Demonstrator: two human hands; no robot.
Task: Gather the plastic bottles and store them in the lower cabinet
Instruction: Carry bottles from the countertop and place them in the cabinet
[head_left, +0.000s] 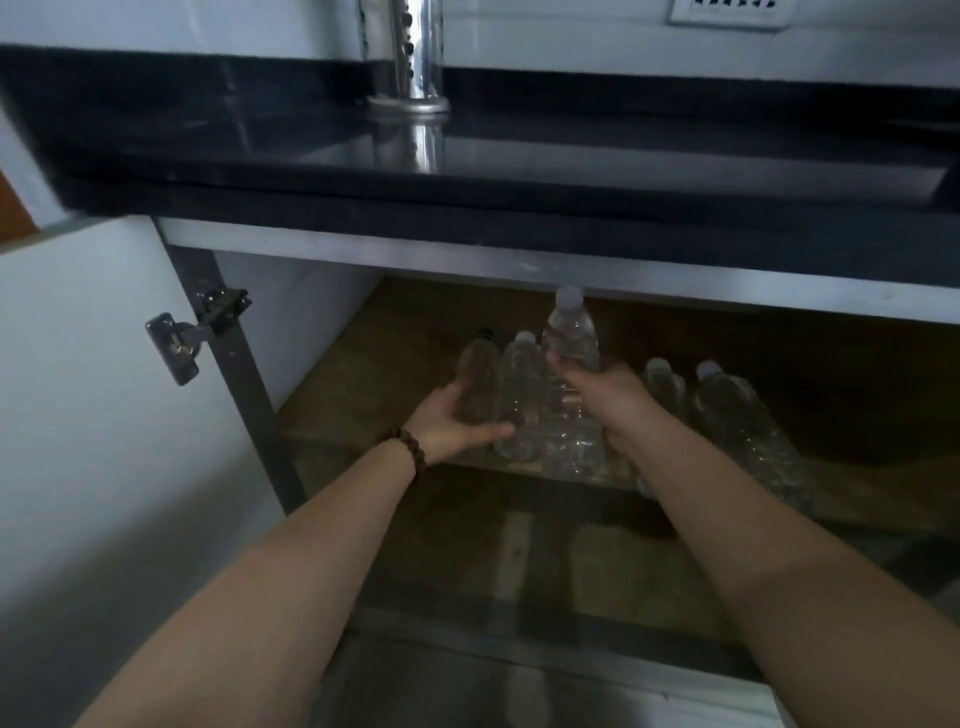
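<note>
1. Head view, the hands: my left hand (457, 423) grasps the dark-capped bottle (478, 384) low on its body, fingers curled round it, at the left end of the row. My right hand (597, 387) grips the raised bottle (570, 335) round its lower half and holds it above the others, cap just under the cabinet's front rail (467, 254).

2. Head view, the store: the bottles stand on the wooden shelf (395, 338) inside the lower cabinet, near its front edge. I count 2 more under and between the hands and 2 to the right (727, 410); they are clear and overlap, so the count is a guess.

3. Risk, as I judge it: the raised bottle could knock the rail with its cap and twist in my grip.

4. Risk: setting it down into that tight cluster could push a neighbour. These look empty and light, so 1 nudge may topple several, and those at the shelf lip could roll out to the floor.

5. Risk: the left-hand bottle touches the next one (519, 395); shifting it sideways would drag that one too.

6. Risk: the cabinet is dim and the plastic transparent, so I may misjudge the gaps. The open door (93, 395) and its hinge (174, 345) sit near my left forearm; a wide pull-back could catch them.
</note>
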